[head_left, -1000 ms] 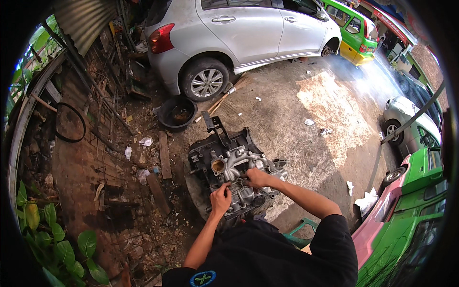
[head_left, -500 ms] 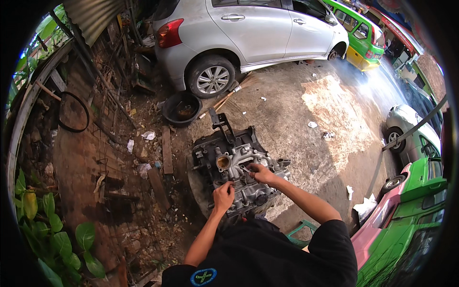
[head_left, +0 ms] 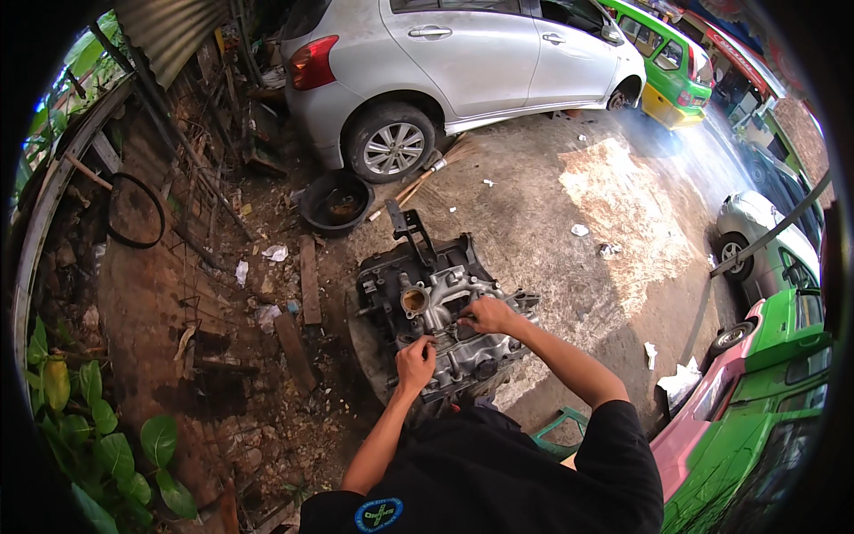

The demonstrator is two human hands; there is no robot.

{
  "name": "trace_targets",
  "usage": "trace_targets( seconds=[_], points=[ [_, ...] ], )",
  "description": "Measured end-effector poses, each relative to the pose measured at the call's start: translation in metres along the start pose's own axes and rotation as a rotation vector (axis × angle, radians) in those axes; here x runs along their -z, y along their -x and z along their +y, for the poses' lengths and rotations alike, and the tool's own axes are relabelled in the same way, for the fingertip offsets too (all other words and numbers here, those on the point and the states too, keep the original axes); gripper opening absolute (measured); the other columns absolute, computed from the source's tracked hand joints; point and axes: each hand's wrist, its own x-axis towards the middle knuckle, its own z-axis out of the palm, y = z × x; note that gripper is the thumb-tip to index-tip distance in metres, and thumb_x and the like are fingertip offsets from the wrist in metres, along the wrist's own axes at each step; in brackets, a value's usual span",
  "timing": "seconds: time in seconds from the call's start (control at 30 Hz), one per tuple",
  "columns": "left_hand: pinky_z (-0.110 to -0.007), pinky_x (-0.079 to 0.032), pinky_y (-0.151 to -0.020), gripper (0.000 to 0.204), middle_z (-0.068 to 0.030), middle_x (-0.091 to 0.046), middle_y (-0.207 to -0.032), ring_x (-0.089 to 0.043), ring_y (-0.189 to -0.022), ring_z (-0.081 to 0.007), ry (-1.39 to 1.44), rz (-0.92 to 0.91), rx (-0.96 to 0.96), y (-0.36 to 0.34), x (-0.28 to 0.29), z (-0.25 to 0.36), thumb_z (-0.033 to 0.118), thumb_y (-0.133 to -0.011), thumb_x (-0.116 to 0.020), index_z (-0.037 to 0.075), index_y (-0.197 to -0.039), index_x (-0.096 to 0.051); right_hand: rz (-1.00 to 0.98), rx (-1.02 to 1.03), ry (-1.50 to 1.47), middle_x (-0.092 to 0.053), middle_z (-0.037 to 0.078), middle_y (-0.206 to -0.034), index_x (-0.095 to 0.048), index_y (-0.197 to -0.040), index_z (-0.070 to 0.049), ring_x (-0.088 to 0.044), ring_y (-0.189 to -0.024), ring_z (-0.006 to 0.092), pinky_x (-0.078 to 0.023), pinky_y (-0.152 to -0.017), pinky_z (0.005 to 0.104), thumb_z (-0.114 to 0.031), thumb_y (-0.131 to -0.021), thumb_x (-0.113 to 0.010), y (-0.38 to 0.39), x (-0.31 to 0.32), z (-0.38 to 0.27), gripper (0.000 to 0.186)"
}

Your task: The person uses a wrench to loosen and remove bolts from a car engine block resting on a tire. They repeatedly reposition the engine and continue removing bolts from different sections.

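A car engine (head_left: 476,355) stands on the ground before me, its silvery intake manifold (head_left: 460,285) on top with a round brownish opening. My left hand (head_left: 415,364) is at the engine's near left side, fingers bent and pinched together against the metal. Whatever lies between those fingertips is hidden. Further right, my right hand (head_left: 489,315) reaches over the top, palm down, its fingers curled and pressed close beside the manifold. Anything in its grip is too small or too covered to name. A black bracket (head_left: 412,228) rises from the engine's far side.
A black basin (head_left: 338,203) with dark liquid sits beyond the engine, near a silver car (head_left: 463,67). A broom (head_left: 431,174) lies by its rear wheel. Wood planks (head_left: 309,280) and litter cover the left ground. A green plastic chair (head_left: 564,431) is close on my right.
My right hand has shifted slightly right and turned over more, its back now facing up. The shiny metal at its fingertips no longer shows clearly. My left hand stays in place.
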Motion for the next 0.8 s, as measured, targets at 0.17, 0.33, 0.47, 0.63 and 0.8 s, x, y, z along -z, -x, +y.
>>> trace_targets(
  seconds=[0.17, 0.33, 0.47, 0.63, 0.8],
  points=[
    [-0.037, -0.046, -0.05, 0.012, -0.0118, -0.069, -0.071, -0.06, -0.051, -0.0247, -0.018, -0.017, -0.003, 0.001, 0.0, -0.003, 0.008, -0.094, -0.061, 0.006, -0.096, -0.073, -0.039, 0.057, 0.001, -0.074, 0.018, -0.093, -0.076, -0.111, -0.019, -0.071, -0.089, 0.0383, -0.056, -0.081, 0.049, -0.037, -0.091, -0.069, -0.008, -0.001, 0.002, 0.028],
    [-0.037, -0.049, -0.055, 0.012, -0.0137, -0.067, -0.07, -0.065, -0.057, -0.0276, -0.01, -0.046, 0.049, 0.0, 0.001, -0.001, 0.006, -0.091, -0.061, 0.004, -0.096, -0.072, -0.039, 0.071, -0.005, -0.074, 0.019, -0.094, -0.076, -0.111, -0.019, -0.071, -0.09, 0.0392, -0.056, -0.081, 0.0493, -0.037, -0.09, -0.07, -0.009, 0.0, -0.002, 0.029],
    [-0.037, -0.048, -0.054, 0.012, -0.0137, -0.068, -0.071, -0.063, -0.055, -0.0271, -0.035, -0.073, 0.058, -0.001, 0.002, -0.001, 0.007, -0.092, -0.061, 0.005, -0.097, -0.072, -0.114, -0.032, 0.146, -0.072, 0.025, -0.094, -0.075, -0.106, -0.007, -0.07, -0.091, 0.0427, -0.056, -0.081, 0.0506, -0.032, -0.089, -0.068, -0.01, -0.007, -0.012, 0.032],
    [-0.037, -0.048, -0.054, 0.013, -0.0142, -0.069, -0.074, -0.062, -0.055, -0.0263, 0.002, -0.009, 0.001, -0.001, -0.001, -0.002, 0.007, -0.093, -0.061, 0.005, -0.097, -0.073, -0.127, -0.126, -0.206, -0.07, 0.033, -0.097, -0.064, -0.105, 0.013, -0.071, -0.089, 0.0438, -0.056, -0.078, 0.0508, -0.026, -0.091, -0.059, -0.01, -0.035, -0.031, 0.042],
    [-0.041, -0.054, -0.062, 0.012, -0.0152, -0.073, -0.084, -0.07, -0.067, -0.0324, 0.027, -0.037, 0.047, -0.003, 0.0, -0.001, 0.008, -0.092, -0.062, 0.004, -0.098, -0.072, -0.17, -0.582, -1.017, -0.067, 0.018, -0.082, -0.058, -0.115, 0.007, -0.066, -0.064, 0.0248, -0.055, -0.059, 0.0391, -0.024, -0.104, -0.052, 0.001, -0.034, -0.052, 0.033]
  ],
)
